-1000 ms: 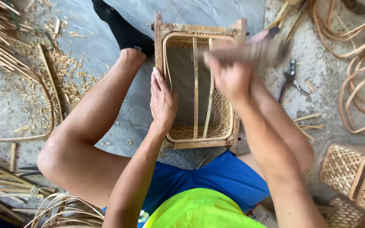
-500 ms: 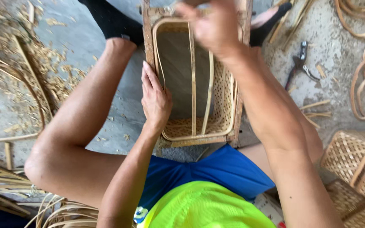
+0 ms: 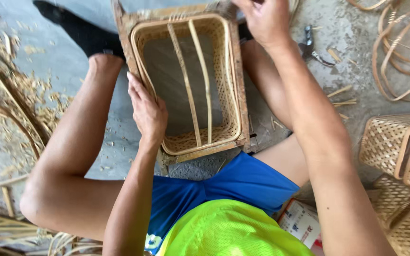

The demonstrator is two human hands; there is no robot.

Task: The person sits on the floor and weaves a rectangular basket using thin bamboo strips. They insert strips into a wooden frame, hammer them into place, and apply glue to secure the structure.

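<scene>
One head-worn camera looks steeply down, close over the woven basket (image 3: 191, 85) between the knees.
</scene>
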